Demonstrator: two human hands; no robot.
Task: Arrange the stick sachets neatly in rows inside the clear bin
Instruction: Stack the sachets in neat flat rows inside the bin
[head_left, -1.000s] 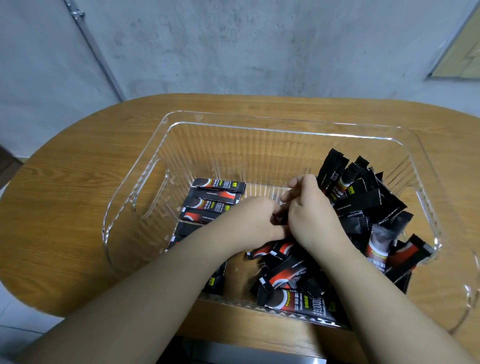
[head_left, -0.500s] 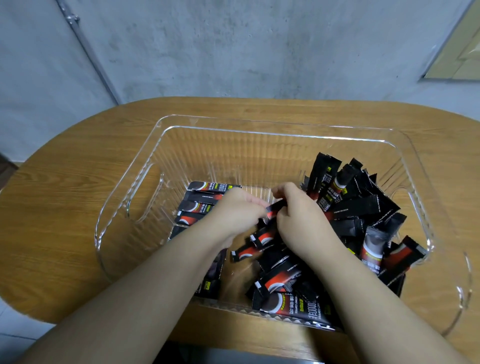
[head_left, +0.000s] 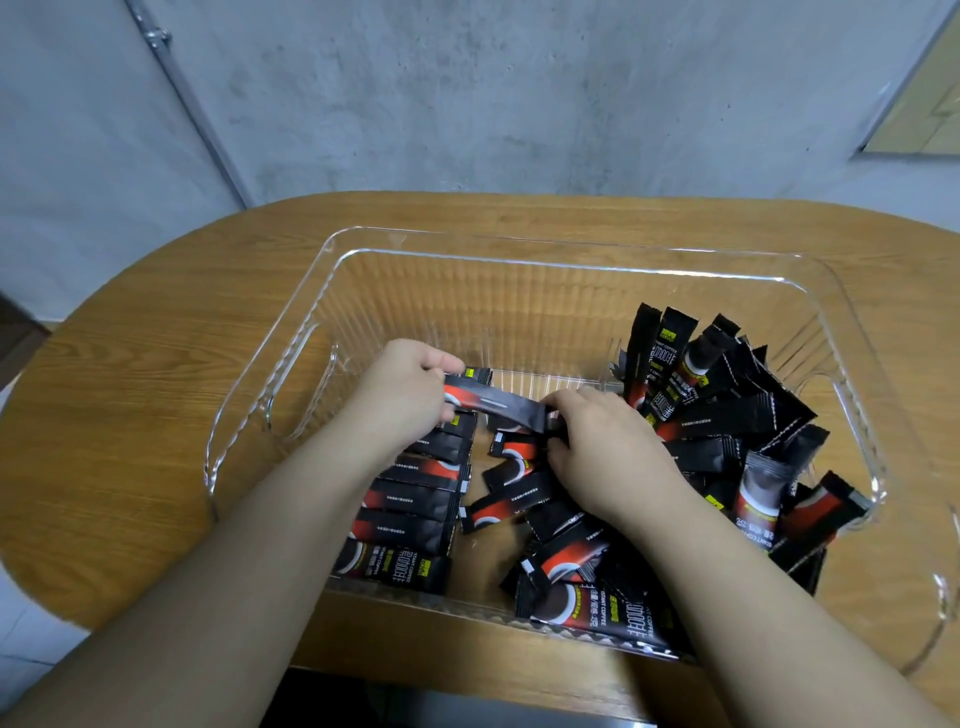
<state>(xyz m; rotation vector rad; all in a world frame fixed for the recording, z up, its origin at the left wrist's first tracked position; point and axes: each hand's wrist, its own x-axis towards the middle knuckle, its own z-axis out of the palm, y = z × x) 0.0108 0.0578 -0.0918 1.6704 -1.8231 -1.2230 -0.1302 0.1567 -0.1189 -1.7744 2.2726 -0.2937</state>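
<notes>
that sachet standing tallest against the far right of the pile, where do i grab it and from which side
Pinch the tall sachet at its free top end, coming straight down from above. It leans nearly upright against the loose pile, top edge clear of the others, while its lower half is wedged among neighbours. The flat faces suit a thumb-and-finger pinch; lift upward. The right hand is nearest, though its fingers are now on another sachet.

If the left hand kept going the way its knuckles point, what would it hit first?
Likely the ribbed far wall of the clear plastic bin. The left hand, holding a black-and-red stick sachet, points up-frame over bare bin floor; depth is unclear.
</notes>
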